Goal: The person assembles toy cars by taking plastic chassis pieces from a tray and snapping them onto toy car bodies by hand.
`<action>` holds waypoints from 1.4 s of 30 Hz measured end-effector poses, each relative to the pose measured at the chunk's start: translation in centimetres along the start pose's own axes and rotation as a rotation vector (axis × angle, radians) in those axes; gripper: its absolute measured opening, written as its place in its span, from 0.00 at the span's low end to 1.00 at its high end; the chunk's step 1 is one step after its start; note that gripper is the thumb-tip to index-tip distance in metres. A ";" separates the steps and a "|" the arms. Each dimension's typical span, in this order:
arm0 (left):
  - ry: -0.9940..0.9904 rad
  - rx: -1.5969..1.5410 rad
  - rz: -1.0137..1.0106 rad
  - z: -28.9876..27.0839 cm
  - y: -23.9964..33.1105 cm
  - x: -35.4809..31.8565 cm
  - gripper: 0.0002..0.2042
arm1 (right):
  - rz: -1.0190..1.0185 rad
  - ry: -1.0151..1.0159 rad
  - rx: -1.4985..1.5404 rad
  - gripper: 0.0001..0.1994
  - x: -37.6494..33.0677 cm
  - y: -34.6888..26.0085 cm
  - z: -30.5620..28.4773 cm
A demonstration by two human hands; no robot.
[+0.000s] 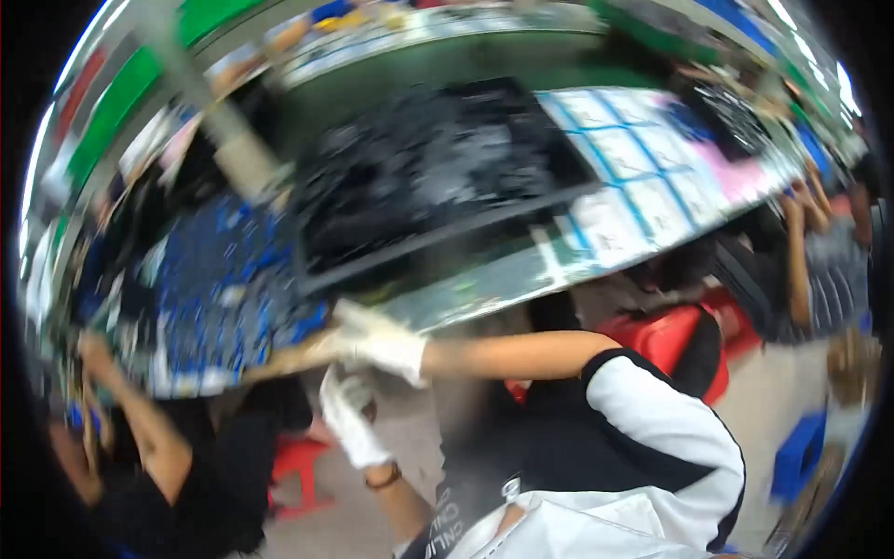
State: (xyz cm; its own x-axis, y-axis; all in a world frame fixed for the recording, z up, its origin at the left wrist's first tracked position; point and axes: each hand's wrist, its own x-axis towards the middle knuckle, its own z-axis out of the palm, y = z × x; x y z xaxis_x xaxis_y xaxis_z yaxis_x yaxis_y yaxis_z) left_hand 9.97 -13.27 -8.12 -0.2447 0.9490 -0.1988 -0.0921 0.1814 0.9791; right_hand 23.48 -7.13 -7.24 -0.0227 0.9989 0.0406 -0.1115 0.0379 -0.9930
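Observation:
Both my hands wear white gloves and are close together at the front edge of the workbench. My right hand (380, 347) reaches left across the edge, its forearm coming from the right; motion smears its fingertips. Just below it is my left hand (352, 424), with a dark band (382, 477) on the wrist. Its fingers point up toward the right hand and blur together, so I cannot make out anything held. Nearest to both hands is a spread of dark pieces with blue parts (228, 279). Behind them sits a large black tray (447, 222) heaped with dark, glossy pieces.
White sheets with blue lines (615, 149) cover the bench to the right. Another person's arm (149, 433) is at the bench on the left; a person in a striped top (833, 279) sits far right. Red stools (303, 475) and a blue box (798, 456) stand on the floor.

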 end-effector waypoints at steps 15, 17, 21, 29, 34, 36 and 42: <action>-0.383 0.521 1.050 15.0 -0.8 1.4 0.07 | -0.108 1.310 -1.140 0.22 -12.2 -7.3 -52.9; -0.255 0.778 1.223 17.9 0.1 0.1 0.03 | 0.102 1.418 -1.192 0.25 -13.1 -8.1 -60.1; -0.226 0.896 1.247 19.4 0.4 -0.3 0.05 | 0.175 1.464 -1.289 0.28 -14.1 -8.2 -70.5; -0.179 1.009 1.211 19.1 -0.1 -0.2 0.10 | 0.342 1.259 -1.503 0.16 -11.9 -9.4 -78.4; -0.190 1.023 1.202 19.0 0.2 0.2 0.10 | 0.325 1.053 -1.795 0.11 -13.1 -9.6 -77.6; -0.201 1.024 1.168 19.2 0.4 0.3 0.11 | 0.283 0.949 -1.870 0.11 -14.4 -9.0 -77.9; -0.199 0.896 1.204 19.6 1.0 -0.2 0.09 | 0.103 0.826 -1.964 0.11 -17.1 -9.9 -72.4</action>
State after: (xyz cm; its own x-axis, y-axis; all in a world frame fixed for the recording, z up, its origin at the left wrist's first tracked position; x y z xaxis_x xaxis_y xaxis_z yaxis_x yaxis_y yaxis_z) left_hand 28.87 -8.21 -6.25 0.3943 0.6462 0.6534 0.6806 -0.6831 0.2648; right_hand 96.85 -22.67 -6.14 0.4321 0.7573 0.4897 0.7924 -0.5780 0.1948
